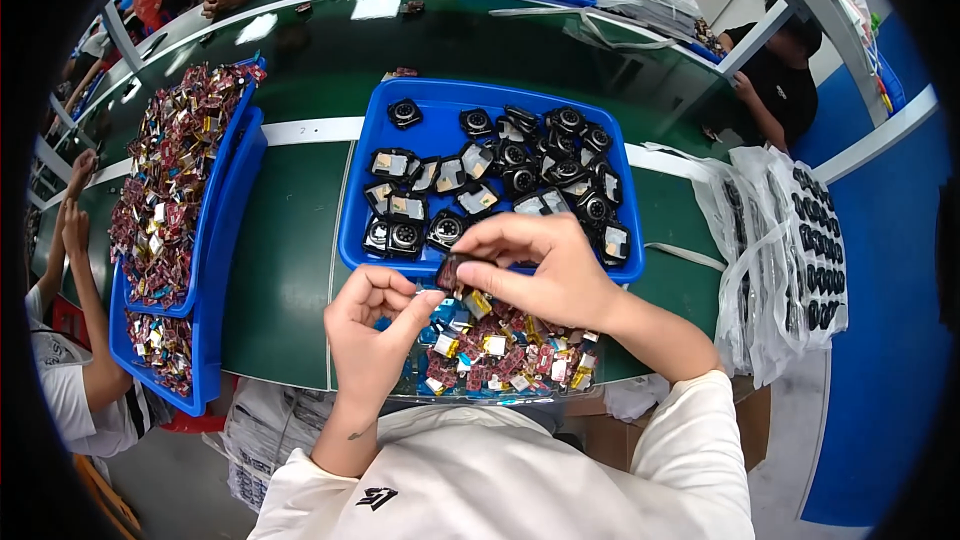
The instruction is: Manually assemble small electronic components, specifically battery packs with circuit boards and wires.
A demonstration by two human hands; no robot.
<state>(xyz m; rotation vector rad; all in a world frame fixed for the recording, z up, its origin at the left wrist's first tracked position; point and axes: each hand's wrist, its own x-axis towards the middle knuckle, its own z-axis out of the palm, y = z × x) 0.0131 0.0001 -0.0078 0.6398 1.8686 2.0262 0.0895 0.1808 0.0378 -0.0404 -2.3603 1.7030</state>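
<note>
My right hand (540, 265) is closed around a small black casing (453, 270), which it holds tilted above the near edge of a blue tray. Close to it on the left is my left hand (375, 335), its thumb and forefinger pinched together near the casing's lower side. Whatever lies in that pinch is too small to make out. Below both hands lies a heap of small red circuit boards (520, 350) with silver and yellow battery pieces and blue bits. Beyond them the blue tray (480, 92) holds many black watch-like casings (404, 236), some face up, some showing grey undersides.
On the left, stacked blue bins (235, 180) overflow with red boards. At the right stand plastic-wrapped trays (790, 250) of black parts. The green bench (285, 270) carries a white strip. Co-workers sit at the left, far side and right, with more blue trays at the back.
</note>
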